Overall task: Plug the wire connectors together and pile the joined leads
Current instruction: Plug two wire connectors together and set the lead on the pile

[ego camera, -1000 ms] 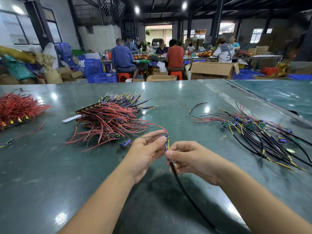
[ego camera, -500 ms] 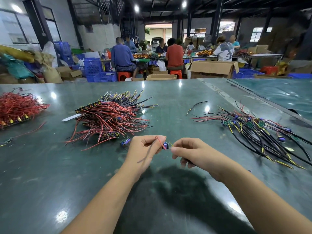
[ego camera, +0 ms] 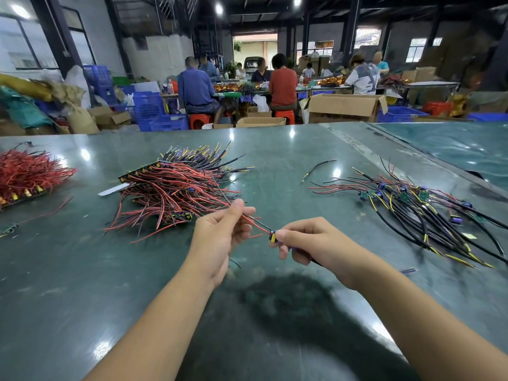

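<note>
My left hand [ego camera: 220, 237] pinches a thin red and black lead [ego camera: 257, 224] between thumb and fingers. The lead runs down to a small blue and yellow connector [ego camera: 272, 237], which my right hand [ego camera: 310, 243] pinches at its fingertips. A black cable passes under my right palm and is mostly hidden. Both hands hover above the green table [ego camera: 82, 284]. Beyond my left hand lies a heap of loose red and black leads [ego camera: 176, 191]. To the right lies the pile of joined leads [ego camera: 417, 215], with black cables, yellow tips and small green boards.
Another red wire bundle [ego camera: 27, 174] sits at the far left of the table. A single short black lead [ego camera: 319, 167] lies between the two piles. The table's right edge adjoins a second green surface [ego camera: 453, 149]. People sit working at benches in the background.
My hands have drawn apart. The left hand has slid up along the red and black lead, and the right hand moved right and slightly down with the connector.
</note>
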{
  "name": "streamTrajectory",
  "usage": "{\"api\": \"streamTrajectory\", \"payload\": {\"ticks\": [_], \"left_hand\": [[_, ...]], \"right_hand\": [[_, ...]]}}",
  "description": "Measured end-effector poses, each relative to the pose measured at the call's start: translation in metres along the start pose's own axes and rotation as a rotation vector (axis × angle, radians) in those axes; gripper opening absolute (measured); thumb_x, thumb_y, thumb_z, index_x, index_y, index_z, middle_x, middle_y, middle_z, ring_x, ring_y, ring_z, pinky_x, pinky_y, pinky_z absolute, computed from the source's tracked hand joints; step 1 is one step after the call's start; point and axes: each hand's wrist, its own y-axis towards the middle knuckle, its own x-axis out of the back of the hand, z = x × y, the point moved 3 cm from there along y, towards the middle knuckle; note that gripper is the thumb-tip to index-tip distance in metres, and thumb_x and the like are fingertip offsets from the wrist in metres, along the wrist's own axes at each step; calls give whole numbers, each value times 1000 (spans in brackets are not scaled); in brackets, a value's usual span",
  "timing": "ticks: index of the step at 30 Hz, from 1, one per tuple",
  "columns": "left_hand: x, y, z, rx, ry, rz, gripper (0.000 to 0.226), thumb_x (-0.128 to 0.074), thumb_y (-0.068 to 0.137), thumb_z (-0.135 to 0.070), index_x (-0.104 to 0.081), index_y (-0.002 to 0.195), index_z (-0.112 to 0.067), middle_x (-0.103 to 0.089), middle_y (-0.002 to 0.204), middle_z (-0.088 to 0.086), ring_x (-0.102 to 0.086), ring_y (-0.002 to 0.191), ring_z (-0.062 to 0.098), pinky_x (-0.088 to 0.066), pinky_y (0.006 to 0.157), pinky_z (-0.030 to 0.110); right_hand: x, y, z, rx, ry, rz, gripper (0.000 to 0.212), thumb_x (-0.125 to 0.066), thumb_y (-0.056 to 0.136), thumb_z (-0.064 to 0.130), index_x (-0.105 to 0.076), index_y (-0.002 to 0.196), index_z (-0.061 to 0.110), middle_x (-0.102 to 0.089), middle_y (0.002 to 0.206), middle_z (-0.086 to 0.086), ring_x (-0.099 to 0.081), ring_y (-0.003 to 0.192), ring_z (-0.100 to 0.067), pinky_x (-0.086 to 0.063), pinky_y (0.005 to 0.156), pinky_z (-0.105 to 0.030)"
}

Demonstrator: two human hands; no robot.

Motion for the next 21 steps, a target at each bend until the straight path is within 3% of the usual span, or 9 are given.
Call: {"api": "streamTrajectory", "payload": {"ticks": [5, 12, 17, 21], "left_hand": [[15, 8, -4, -14, -179, -262, 24, -55, 94, -20, -68, 78, -8, -63, 57, -5, -53, 47, 1, -48, 49, 11], [22, 11, 2, -20, -265, -419, 27, -54, 97, -22, -68, 78, -10, -64, 61, -5, -54, 52, 1, -47, 51, 10], [29, 13, 7, 61, -323, -505, 26, -53, 97, -24, -68, 81, -11, -65, 73, 0, -52, 56, 3, -45, 48, 10], [30, 13, 9, 111, -354, -522, 25, -54, 96, -23, -68, 80, -10, -65, 71, 0, -51, 55, 3, -44, 46, 11]], "right_hand": [[4, 0, -4, -32, 8, -4, 24, -57, 94, 23, -73, 83, 7, -61, 65, 0, -33, 50, -12, -28, 49, -18], [-2, 1, -2, -33, -37, 32, 31, -56, 94, 21, -68, 90, -7, -61, 61, 5, -30, 50, -14, -26, 48, -19], [-12, 2, 3, 2, -66, 94, 23, -56, 94, 20, -72, 81, 10, -57, 61, 2, -31, 52, -14, -27, 51, -22], [-11, 1, 1, 20, -75, 123, 24, -56, 94, 20, -73, 83, 7, -60, 62, 3, -34, 53, -14, -30, 54, -21]]}}
